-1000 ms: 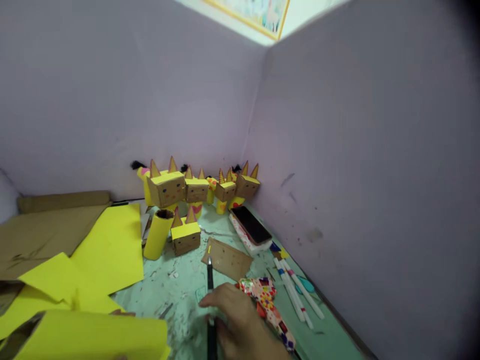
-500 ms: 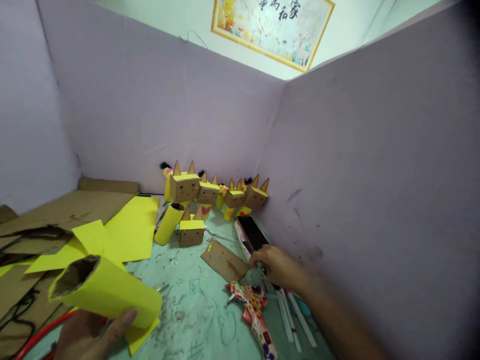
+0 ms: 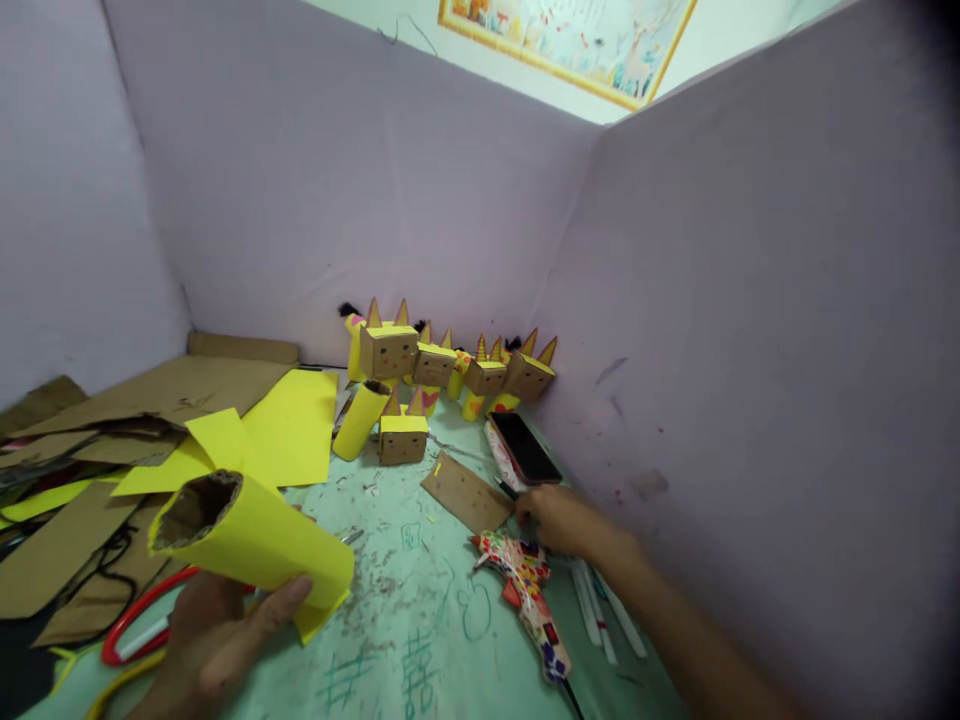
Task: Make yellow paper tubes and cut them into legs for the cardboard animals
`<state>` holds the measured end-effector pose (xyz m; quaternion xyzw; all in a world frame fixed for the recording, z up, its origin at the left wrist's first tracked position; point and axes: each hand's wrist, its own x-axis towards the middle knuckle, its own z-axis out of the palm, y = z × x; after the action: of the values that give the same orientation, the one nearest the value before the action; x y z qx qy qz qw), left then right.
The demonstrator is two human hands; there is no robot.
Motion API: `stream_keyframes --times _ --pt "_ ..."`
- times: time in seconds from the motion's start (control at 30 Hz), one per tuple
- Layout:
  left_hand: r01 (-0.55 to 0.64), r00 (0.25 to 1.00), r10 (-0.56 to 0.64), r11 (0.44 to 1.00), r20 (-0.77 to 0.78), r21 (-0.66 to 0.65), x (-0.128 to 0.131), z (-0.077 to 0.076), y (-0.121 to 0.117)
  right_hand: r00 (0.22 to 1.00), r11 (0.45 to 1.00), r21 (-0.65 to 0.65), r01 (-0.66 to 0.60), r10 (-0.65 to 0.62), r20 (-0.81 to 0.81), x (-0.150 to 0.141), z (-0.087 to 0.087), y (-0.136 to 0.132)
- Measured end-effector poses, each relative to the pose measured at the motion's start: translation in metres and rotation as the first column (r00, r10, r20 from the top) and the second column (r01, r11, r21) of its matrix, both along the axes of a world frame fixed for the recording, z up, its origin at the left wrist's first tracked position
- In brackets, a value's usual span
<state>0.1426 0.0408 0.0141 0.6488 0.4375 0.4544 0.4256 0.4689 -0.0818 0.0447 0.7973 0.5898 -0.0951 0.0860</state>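
My left hand (image 3: 232, 635) grips a cardboard tube (image 3: 274, 540) covered in yellow paper, its open end tilted up to the left. A loose yellow flap hangs from its lower end. On the right, my right hand (image 3: 559, 518) is closed around a thin dark pen-like tool (image 3: 505, 488), whose end pokes out to the left; the rest is hidden by the fingers. Beside that hand lie a flower-patterned glue gun (image 3: 525, 595), a cardboard strip (image 3: 465, 490) and a phone (image 3: 525, 447) resting on something pink and white.
Several yellow cardboard animals (image 3: 390, 350) with pointed horns stand at the back. In front of them are a horned box head (image 3: 403, 445) and another yellow tube (image 3: 361, 420). Cardboard (image 3: 225, 372), yellow paper (image 3: 300, 425) and red-handled scissors (image 3: 124, 625) lie left; white sticks (image 3: 589, 600) lie right.
The view has tipped downward and swung left. My right hand has drawn back from over the phone's near end, uncovering it. My left hand still holds the yellow tube.
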Motion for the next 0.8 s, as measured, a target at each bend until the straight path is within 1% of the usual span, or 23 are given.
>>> stream_keyframes --times 0.07,0.1,0.17,0.2,0.27,0.33,0.37,0.43,0.47,0.5,0.53,0.57,0.6,0.67,0.73,0.8 --pt "0.067 0.998 -0.066 0.995 0.012 -0.076 -0.001 0.000 0.000 1.000 1.000 -0.005 0.016 -0.016 -0.003 0.001 -0.001 0.001" --pt "0.064 0.998 -0.060 0.993 0.035 -0.100 -0.001 -0.001 0.000 1.000 1.000 -0.006 0.025 -0.025 -0.004 0.001 -0.001 0.002" --pt "0.020 0.997 -0.012 0.994 0.076 -0.106 -0.001 -0.002 0.000 0.999 0.999 -0.002 0.045 -0.045 -0.011 -0.001 0.001 0.001" --pt "0.027 0.997 -0.019 0.994 0.078 -0.103 -0.001 -0.002 0.000 0.998 0.998 0.004 0.056 -0.056 -0.015 -0.003 0.003 0.000" --pt "0.096 0.994 -0.091 0.992 0.053 -0.083 -0.003 0.001 0.000 0.997 0.997 0.027 0.078 -0.077 -0.028 -0.009 0.011 0.000" --pt "0.167 0.986 -0.165 0.984 0.029 -0.060 -0.005 0.006 0.000 0.994 0.992 0.074 0.099 -0.096 -0.048 -0.021 0.023 0.003" --pt "0.172 0.984 -0.170 0.984 0.044 -0.048 -0.006 0.009 0.000 0.993 0.988 0.113 0.104 -0.098 -0.063 -0.029 0.029 0.008" --pt "0.123 0.987 -0.118 0.992 0.109 -0.040 -0.006 0.015 -0.001 0.990 0.966 0.241 0.095 -0.066 -0.127 -0.048 0.041 0.024" --pt "0.083 0.987 -0.076 0.995 0.142 -0.047 -0.006 0.017 -0.001 0.982 0.941 0.328 0.083 -0.021 -0.187 -0.059 0.046 0.035" --pt "0.043 0.985 -0.034 0.998 0.167 -0.051 -0.005 0.018 -0.002 0.933 0.876 0.466 0.123 0.057 -0.354 -0.069 0.049 0.048" --pt "0.014 0.984 -0.004 0.998 0.176 -0.054 -0.005 0.019 -0.002 0.869 0.815 0.550 0.181 0.130 -0.478 -0.078 0.050 0.063" --pt "-0.001 0.984 0.010 0.999 0.178 -0.053 -0.004 0.020 -0.002 0.818 0.773 0.585 0.245 0.159 -0.553 -0.086 0.050 0.079" --pt "-0.001 0.983 0.009 0.999 0.181 -0.046 -0.004 0.020 -0.002 0.807 0.732 0.607 0.311 0.134 -0.575 -0.093 0.048 0.094" --pt "0.026 0.979 -0.019 0.999 0.205 -0.030 -0.003 0.020 -0.001 0.824 0.695 0.618 0.368 0.064 -0.562 -0.101 0.043 0.124" --pt "0.027 0.974 -0.025 1.000 0.226 -0.007 -0.004 0.021 0.001 0.853 0.672 0.632 0.385 0.003 -0.523 -0.106 0.039 0.147" --pt "-0.015 0.974 0.011 1.000 0.227 0.018 -0.007 0.021 0.006 0.886 0.663 0.657 0.359 -0.021 -0.463 -0.110 0.036 0.163"
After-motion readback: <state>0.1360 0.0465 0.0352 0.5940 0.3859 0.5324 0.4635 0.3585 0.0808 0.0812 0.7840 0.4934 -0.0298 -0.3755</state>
